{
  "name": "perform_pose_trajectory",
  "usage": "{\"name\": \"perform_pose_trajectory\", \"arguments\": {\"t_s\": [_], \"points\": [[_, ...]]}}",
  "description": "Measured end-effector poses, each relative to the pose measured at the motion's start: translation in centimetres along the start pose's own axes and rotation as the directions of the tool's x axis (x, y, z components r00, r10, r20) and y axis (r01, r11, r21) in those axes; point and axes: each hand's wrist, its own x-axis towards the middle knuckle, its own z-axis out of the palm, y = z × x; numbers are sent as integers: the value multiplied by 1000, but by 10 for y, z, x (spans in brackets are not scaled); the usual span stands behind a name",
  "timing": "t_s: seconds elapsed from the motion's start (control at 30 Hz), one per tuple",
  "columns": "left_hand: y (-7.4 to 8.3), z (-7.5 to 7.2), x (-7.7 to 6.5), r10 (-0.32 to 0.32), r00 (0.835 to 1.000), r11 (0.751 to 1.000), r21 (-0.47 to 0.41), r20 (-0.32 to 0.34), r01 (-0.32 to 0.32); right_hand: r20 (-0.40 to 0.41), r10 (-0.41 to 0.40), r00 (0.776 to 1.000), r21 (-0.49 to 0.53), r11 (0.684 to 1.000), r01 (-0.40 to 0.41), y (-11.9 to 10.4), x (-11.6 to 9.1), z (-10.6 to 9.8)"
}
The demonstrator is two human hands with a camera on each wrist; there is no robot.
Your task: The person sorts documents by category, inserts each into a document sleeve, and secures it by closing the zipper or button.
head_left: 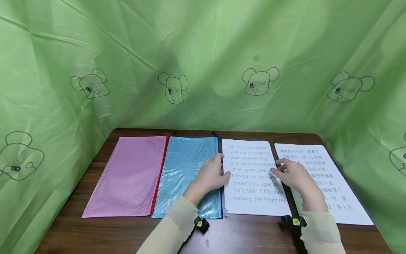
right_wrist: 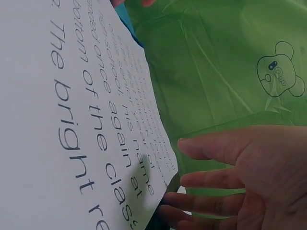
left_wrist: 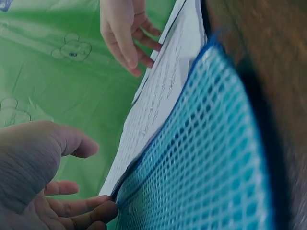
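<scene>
White pages printed in large English text (head_left: 250,183) lie flat between my two hands. My left hand (head_left: 209,174) is at their left edge, over the right side of a blue mesh zip pouch (head_left: 182,162). In the left wrist view its fingertips (left_wrist: 103,211) reach the seam where pouch and pages meet, thumb held apart. Close to the right edge of the English pages is my right hand (head_left: 293,173), partly over a sheet of Chinese text (head_left: 344,190). Its fingers (right_wrist: 216,203) are spread and loosely extended, holding nothing. Whether fingertips touch the paper is hard to tell.
A pink mesh zip pouch (head_left: 128,176) with a red zip edge lies left of the blue one. All items lie side by side on a dark wooden table (head_left: 108,236). Green curtain (head_left: 209,106) with bear drawings hangs behind and at both sides.
</scene>
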Motion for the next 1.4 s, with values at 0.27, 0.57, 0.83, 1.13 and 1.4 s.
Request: {"name": "perform_pose_trajectory", "arguments": {"t_s": [0.27,0.57,0.83,1.13,1.4], "points": [[5,7,1,-32,999,997,-75,-18,30,14,1,1000,-11,1000,-1,-5,0,-3],[12,9,1,-196,980,908,-370,35,195,29,43,999,-9,999,-43,-8,3,1],[12,16,0,-124,992,916,-383,4,117,33,24,999,-12,1000,-23,-7,3,2],[8,4,4,-5,982,903,-422,-190,-77,-12,-33,999,299,953,35,-2,3,2],[5,-19,8,-3,948,759,-618,-320,-206,-71,-208,976,634,745,205,-5,-2,-6]]}}
